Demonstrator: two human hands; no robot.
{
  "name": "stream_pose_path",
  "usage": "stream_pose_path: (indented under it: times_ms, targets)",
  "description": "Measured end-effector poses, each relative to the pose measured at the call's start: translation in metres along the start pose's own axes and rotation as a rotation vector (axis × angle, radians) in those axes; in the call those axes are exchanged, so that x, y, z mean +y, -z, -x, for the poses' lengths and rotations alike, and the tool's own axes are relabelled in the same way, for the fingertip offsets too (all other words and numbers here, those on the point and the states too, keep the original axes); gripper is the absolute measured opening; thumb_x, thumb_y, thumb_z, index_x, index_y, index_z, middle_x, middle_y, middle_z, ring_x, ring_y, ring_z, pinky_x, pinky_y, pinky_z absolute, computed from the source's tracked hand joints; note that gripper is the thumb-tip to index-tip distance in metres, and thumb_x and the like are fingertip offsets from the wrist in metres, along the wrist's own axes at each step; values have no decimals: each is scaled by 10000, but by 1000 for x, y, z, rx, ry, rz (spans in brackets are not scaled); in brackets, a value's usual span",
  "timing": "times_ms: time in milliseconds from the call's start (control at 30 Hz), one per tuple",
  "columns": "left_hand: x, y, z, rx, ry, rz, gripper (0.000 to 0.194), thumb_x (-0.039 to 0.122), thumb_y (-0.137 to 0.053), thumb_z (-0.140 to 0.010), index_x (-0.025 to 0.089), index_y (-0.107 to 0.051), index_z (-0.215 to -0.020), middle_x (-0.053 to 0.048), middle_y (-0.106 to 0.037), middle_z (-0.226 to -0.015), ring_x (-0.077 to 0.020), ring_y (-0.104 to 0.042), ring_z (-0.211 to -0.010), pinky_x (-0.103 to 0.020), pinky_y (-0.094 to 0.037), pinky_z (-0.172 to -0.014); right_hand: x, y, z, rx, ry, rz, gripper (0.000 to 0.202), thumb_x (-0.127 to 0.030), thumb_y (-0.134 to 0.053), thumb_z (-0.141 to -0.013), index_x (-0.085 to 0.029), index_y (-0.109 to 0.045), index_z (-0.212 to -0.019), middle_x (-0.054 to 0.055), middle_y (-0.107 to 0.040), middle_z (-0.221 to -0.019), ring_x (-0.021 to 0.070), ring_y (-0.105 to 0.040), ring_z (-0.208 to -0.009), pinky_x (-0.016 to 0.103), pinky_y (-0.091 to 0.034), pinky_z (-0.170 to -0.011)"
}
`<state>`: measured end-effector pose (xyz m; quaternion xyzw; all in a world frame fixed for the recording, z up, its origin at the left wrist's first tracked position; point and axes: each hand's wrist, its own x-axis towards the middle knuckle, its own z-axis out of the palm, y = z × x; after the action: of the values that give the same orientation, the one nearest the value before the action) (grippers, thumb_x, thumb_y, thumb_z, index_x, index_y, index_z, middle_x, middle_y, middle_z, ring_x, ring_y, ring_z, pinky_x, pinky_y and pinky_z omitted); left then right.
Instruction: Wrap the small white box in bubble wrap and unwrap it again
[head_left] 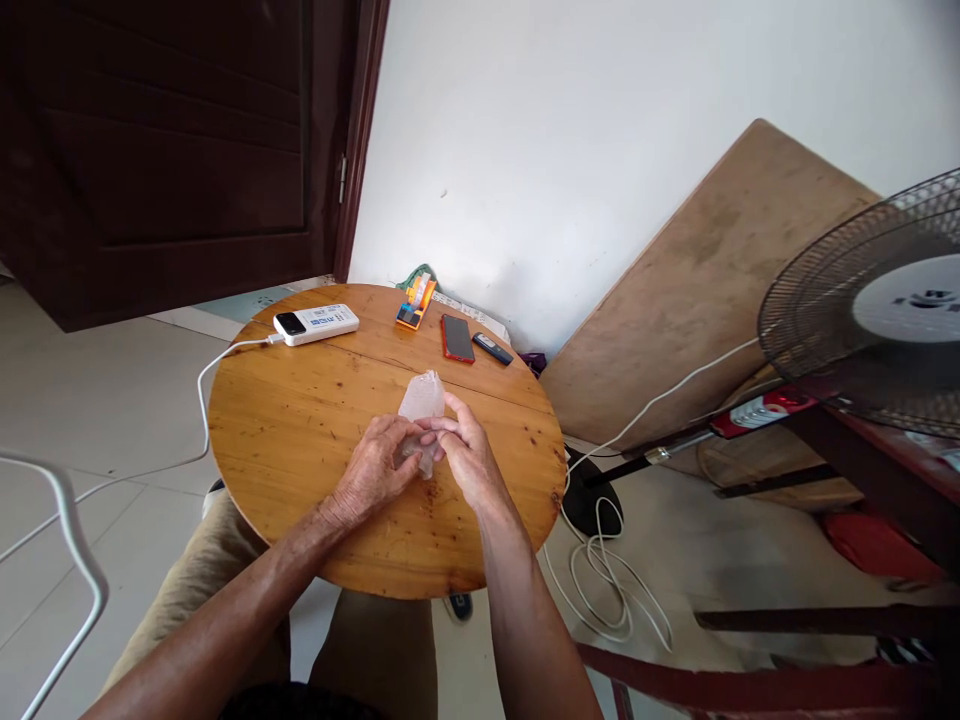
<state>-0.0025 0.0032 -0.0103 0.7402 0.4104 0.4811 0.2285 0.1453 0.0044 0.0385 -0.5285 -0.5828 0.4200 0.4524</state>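
Observation:
A crumpled, see-through plastic bag (pixel 422 396) is held just above the front middle of the round wooden table (pixel 292 440). My left hand (pixel 381 455) has its fingers closed on the bag's near left side. From the right, my right hand (pixel 465 445) pinches the same bag, its index finger raised a little. The fingertips of both hands meet over the bag and hide part of it. Whether anything lies inside the bag I cannot make out.
Along the table's far side are a white power bank (pixel 319 323) with a cable, an orange tape dispenser (pixel 416 302), a red-edged phone (pixel 457 338) and a small dark device (pixel 493 348). A fan (pixel 885 300) stands at right; a looped cable (pixel 607 590) lies on the floor.

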Motion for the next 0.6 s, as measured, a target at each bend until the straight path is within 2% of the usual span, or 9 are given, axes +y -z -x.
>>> stream_pose_path:
  times_ms: [100, 200, 267, 400, 500, 600]
  targets:
    - [-2, -1, 1, -6, 19, -16, 327, 87, -581, -759, 214, -621, -1057, -43, -665, -1028, -211, -590, -979, -381, -500, -885, -4, 3, 1, 23, 52, 18, 468, -218, -463, -824, -236, -532, -1287, 58, -731, -989, 162, -668, -765, 255, -508, -576]
    - [-2, -3, 2, 13, 50, -36, 295, 116, -589, -765, 194, -609, -1049, -56, -649, -1012, -212, -588, -954, -369, -514, -857, -3, 10, 13, 162, 108, 109, 283, -285, -509, -859, -211, -622, -1108, 63, -721, -985, 173, -661, -794, 280, -519, -654]
    - [-1, -4, 2, 18, 51, -52, 271, 130, -590, -772, 190, -609, -1036, -62, -645, -1003, -215, -587, -955, -373, -517, -860, 2, 14, 22, 202, 126, 226, 196, -297, -525, -873, -206, -660, -983, 55, -717, -930, 180, -654, -796, 296, -518, -701]
    - [-1, -4, 2, 33, 42, -66, 285, 130, -583, -767, 194, -612, -1043, -64, -648, -1003, -217, -588, -953, -375, -524, -855, 15, 10, 31, 141, 243, 422, 213, -231, -495, -896, -233, -700, -953, 63, -703, -979, 208, -642, -920, 338, -519, -826]
    - [-1, -3, 3, 46, 25, -54, 270, 130, -574, -768, 192, -609, -1029, -65, -649, -994, -213, -593, -932, -358, -531, -826, 21, 0, 30, 159, 346, 488, 261, -185, -477, -898, -248, -721, -965, 76, -692, -1029, 222, -626, -996, 378, -502, -924]
    - [1, -2, 4, 34, -19, -67, 220, 124, -559, -789, 192, -609, -991, -66, -651, -975, -213, -585, -925, -352, -527, -831, 25, -6, 31, 183, 405, 535, 294, -170, -462, -907, -252, -732, -989, 84, -688, -1051, 227, -621, -1010, 398, -506, -940]
